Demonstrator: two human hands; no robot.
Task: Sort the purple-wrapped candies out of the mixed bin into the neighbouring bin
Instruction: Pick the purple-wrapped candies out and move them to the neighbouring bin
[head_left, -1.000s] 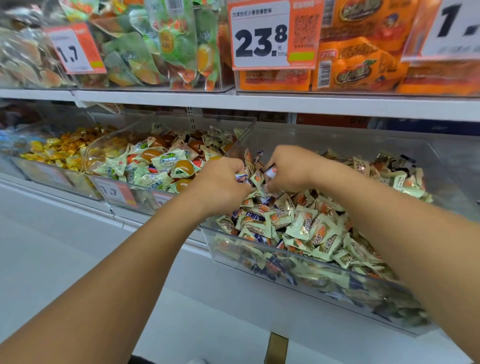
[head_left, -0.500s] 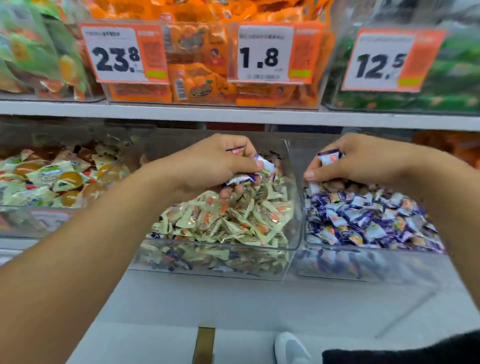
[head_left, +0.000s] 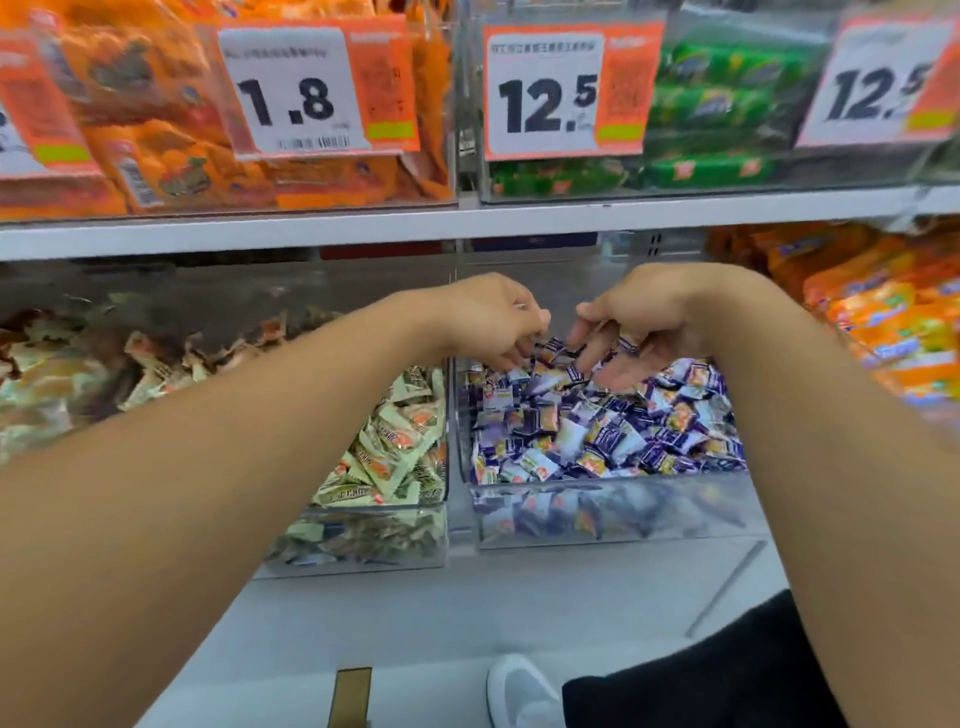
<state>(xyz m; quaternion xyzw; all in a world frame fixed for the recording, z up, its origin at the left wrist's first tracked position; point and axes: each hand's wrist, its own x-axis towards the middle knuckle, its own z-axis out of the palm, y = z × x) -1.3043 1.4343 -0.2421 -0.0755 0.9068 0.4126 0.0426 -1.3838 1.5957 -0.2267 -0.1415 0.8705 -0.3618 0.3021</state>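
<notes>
I see both hands over the back of the clear bin (head_left: 613, 512) that holds the purple-wrapped candies (head_left: 597, 431). My right hand (head_left: 641, 325) is released, fingers spread and pointing down, tips touching the top of the purple heap. My left hand (head_left: 491, 317) has its fingers curled downward just above the same heap; whether it grips a candy I cannot tell. Beside it on the left stands the mixed bin (head_left: 363, 540), filled mostly with pale green wrappers. Above runs a white shelf (head_left: 467, 223) with price tags reading 1.8 and 12.5, backed by orange and green packets.
</notes>
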